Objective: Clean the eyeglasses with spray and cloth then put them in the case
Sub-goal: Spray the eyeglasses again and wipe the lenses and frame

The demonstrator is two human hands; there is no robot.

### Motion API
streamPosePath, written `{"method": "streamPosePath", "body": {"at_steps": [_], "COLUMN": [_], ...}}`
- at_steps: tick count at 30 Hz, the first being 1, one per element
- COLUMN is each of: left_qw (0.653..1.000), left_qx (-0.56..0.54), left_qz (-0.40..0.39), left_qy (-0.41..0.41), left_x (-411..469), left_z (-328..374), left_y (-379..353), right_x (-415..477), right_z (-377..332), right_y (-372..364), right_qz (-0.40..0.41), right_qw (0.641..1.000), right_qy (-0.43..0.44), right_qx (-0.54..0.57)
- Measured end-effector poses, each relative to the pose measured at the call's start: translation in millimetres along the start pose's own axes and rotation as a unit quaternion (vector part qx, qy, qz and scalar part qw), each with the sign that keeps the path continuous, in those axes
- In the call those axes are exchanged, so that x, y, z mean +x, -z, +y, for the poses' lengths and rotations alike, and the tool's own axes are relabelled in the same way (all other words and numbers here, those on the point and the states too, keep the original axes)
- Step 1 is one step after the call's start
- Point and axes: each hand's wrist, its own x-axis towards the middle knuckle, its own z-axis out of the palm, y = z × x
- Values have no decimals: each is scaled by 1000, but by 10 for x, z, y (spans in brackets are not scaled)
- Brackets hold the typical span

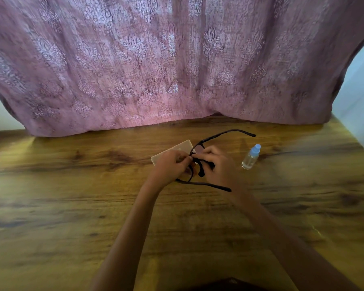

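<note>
Left hand (170, 165) and right hand (218, 164) grip eyeglasses (219, 133), temples pointing right.

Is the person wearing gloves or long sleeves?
No. The left hand and the right hand are bare, no gloves. The left forearm and right forearm are bare too, no sleeves in view. I see no watch or bracelet; the fingers are too blurry to check for rings.

Wood-grain desk (72, 206), dark knots and streaks. Flat cream case (172, 151) lies mid-desk toward the far side, near end hidden from view. Clear spray bottle (251, 157) with blue cap stands to its right, apart from it. Pink patterned curtain (177, 70) hem rests along the desk's far edge.
</note>
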Motion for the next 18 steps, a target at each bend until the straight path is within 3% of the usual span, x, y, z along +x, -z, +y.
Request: {"method": "streamPosePath", "body": {"at_steps": [18], "left_qw": [1000], "left_qx": [-15], "left_qz": [13], "left_qy": [-7], "left_x": [-42], "left_z": [16], "left_y": [-81], "right_x": [49], "right_z": [126], "right_y": [10], "right_qz": [14], "right_qw": [996], "right_qy": [-44], "right_qx": [-78]}}
